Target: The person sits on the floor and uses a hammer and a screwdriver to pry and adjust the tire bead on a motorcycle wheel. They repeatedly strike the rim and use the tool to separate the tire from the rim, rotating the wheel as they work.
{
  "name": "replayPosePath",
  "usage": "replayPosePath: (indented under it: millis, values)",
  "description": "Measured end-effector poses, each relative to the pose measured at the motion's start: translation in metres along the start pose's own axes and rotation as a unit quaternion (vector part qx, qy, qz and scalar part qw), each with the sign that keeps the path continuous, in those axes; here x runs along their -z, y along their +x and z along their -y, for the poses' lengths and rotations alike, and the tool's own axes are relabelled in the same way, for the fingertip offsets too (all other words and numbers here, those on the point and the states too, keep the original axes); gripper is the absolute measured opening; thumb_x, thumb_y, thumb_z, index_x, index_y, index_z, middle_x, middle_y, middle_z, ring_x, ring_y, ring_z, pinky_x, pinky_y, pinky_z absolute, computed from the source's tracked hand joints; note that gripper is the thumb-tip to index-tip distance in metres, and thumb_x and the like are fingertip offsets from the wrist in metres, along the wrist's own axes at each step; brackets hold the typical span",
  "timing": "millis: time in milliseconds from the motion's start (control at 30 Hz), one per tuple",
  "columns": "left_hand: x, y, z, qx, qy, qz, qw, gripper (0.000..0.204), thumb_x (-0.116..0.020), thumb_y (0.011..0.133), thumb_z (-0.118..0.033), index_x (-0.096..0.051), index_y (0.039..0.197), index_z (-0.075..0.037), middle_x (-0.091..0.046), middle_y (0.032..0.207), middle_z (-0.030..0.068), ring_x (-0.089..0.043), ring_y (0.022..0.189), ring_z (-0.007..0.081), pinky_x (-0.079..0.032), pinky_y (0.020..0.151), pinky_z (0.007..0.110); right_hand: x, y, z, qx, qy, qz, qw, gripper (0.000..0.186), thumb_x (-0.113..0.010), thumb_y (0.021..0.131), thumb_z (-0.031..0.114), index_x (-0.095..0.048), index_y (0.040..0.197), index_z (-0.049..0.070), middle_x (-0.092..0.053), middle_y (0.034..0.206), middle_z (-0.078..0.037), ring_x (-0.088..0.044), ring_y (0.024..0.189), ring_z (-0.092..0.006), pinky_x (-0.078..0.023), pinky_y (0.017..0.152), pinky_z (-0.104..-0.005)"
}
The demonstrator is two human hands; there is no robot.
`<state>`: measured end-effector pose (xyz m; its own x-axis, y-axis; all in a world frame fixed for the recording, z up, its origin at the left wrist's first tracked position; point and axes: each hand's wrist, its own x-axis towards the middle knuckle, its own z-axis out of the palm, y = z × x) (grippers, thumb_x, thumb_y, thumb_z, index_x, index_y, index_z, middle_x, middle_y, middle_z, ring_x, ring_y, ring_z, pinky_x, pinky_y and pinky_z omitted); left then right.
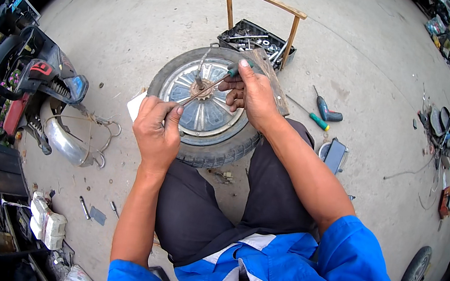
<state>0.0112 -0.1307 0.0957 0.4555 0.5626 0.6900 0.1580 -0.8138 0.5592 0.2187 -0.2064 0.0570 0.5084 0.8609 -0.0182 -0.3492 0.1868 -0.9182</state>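
Observation:
A wheel (210, 124) with a black tyre and a silver hub lies flat in front of my knees. Above it, my right hand (252, 93) grips the dark green handle of a screwdriver (213, 90). Its thin shaft slants down to the left across the hub. My left hand (157, 126) is closed, thumb against forefinger, at the far end of the shaft. The tip is hidden in those fingers. A toothed ring with a short upright axle (199, 78) stands at the hub's middle.
Beyond the wheel stands a black tool tray (247, 32) with a wooden handle. A wooden board (274, 84) touches the tyre's right side. Rightward lie a green-handled screwdriver (317, 120), a dark-handled driver (327, 109) and a grey box (335, 155). Scooter parts (50, 85) crowd the left.

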Motion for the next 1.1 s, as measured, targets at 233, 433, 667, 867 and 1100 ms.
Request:
replayPosePath:
  millis: [233, 433, 667, 867, 1100]
  values:
    - [-0.023, -0.005, 0.000, -0.061, 0.000, 0.014, 0.998, 0.007, -0.073, 0.084, 0.001, -0.069, 0.088, 0.004, -0.058, 0.075, 0.0105, -0.054, 0.070, 0.0237, -0.044, 0.064, 0.034, 0.021, 0.010, 0.018, 0.040, 0.075, -0.080, 0.993, 0.044, -0.042, 0.103, 0.038, -0.061, 0.109, 0.000, -0.068, 0.093, -0.013, -0.066, 0.079, -0.0193, -0.055, 0.063, -0.0308]
    - [-0.017, -0.015, 0.016, 0.117, -0.079, -0.038, 0.989, 0.014, -0.069, 0.093, -0.005, -0.065, 0.085, 0.006, -0.056, 0.074, 0.0088, -0.052, 0.069, 0.0180, -0.043, 0.064, 0.030, 0.050, 0.022, 0.063, 0.145, 0.082, -0.082, 0.983, 0.046, -0.035, 0.103, 0.039, -0.060, 0.109, 0.000, -0.067, 0.095, -0.013, -0.065, 0.087, -0.0221, -0.055, 0.081, -0.0379]
    - [-0.017, -0.022, 0.040, 0.188, -0.123, -0.070, 0.972, 0.031, -0.064, 0.101, -0.022, -0.064, 0.083, 0.004, -0.054, 0.070, 0.0004, -0.046, 0.065, 0.0059, -0.045, 0.050, 0.023, 0.051, 0.027, 0.102, 0.132, -0.381, -0.004, 0.915, 0.064, -0.048, 0.102, 0.059, -0.067, 0.083, 0.000, -0.049, 0.066, 0.002, -0.045, 0.062, -0.0106, -0.040, 0.059, -0.0306]
    - [-0.016, -0.019, 0.031, 0.239, -0.160, -0.078, 0.955, 0.030, -0.067, 0.098, -0.014, -0.059, 0.078, 0.007, -0.047, 0.070, 0.0025, -0.042, 0.069, 0.0098, -0.038, 0.062, 0.027, 0.051, 0.021, 0.066, 0.128, -0.634, 0.131, 0.752, 0.041, -0.069, 0.093, 0.043, -0.069, 0.092, 0.001, -0.053, 0.064, -0.016, -0.049, 0.060, -0.0257, -0.042, 0.060, -0.0415]
    - [-0.016, -0.020, 0.035, 0.224, -0.150, -0.079, 0.960, 0.027, -0.069, 0.096, -0.013, -0.063, 0.080, 0.007, -0.050, 0.071, 0.0035, -0.045, 0.067, 0.0106, -0.039, 0.062, 0.027, 0.056, 0.025, 0.051, 0.136, -0.650, 0.122, 0.738, 0.036, -0.071, 0.091, 0.040, -0.071, 0.092, 0.004, -0.061, 0.070, -0.018, -0.061, 0.066, -0.0344, -0.045, 0.063, -0.0450]
